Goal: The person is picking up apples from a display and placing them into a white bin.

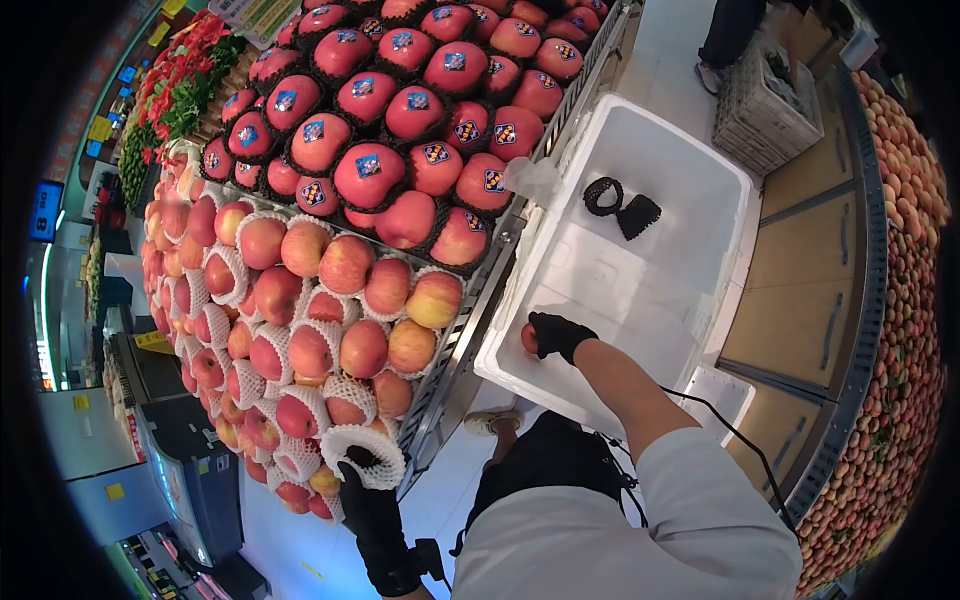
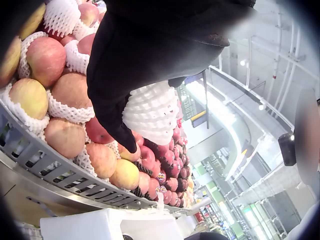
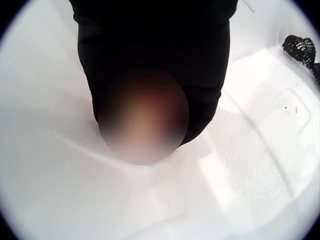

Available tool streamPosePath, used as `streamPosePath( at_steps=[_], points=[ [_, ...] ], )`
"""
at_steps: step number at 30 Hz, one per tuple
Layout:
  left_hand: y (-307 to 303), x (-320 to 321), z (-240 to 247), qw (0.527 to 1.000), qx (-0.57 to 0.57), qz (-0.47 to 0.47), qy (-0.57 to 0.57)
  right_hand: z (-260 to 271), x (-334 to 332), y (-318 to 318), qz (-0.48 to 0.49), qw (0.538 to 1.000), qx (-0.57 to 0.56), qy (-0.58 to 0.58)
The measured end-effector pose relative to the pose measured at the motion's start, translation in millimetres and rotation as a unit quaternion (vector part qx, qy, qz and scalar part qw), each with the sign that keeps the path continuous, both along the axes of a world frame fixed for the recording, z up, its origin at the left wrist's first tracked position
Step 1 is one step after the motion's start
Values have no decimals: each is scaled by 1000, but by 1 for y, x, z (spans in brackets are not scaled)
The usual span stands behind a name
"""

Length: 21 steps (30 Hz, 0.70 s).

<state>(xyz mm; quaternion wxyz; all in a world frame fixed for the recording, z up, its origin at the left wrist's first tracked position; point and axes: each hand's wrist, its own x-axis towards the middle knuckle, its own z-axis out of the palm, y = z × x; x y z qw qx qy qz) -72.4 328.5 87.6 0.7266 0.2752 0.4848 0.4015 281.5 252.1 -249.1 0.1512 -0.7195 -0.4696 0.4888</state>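
Observation:
My right hand, in a black glove, grips a red apple low inside the white foam box, near its front left corner. In the right wrist view the glove fills the top and the apple is blurred. My black-gloved left hand holds a white foam net, its opening spread as a ring, at the front edge of the netted apples. The left wrist view shows the fingers of that hand curled around the net.
Two black foam nets lie in the box. Apples in black nets fill the upper display, behind a metal rail. A woven crate and a person's leg are at the back right, fruit bins at the far right.

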Motion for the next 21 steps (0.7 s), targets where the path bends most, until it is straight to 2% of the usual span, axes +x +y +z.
streamPosePath(
  at_steps=[5, 9, 12, 18, 21],
  points=[
    [0, -2, -5, 1000, 17, -10, 3, -21, -6, 0, -27, 1000, 14, 5],
    [0, 10, 1, 999, 16, -29, 0, -3, -9, -1, -26, 1000, 3, -3],
    [0, 19, 4, 999, 21, -46, 8, 8, -5, 2, -147, 973, -71, 160],
    [1, 33, 7, 997, 20, -73, -8, -10, -1, -12, -74, 997, -3, 33],
    [-3, 41, 7, 997, 15, -80, 7, -14, -5, -13, -161, 982, -18, 98]
  ],
)
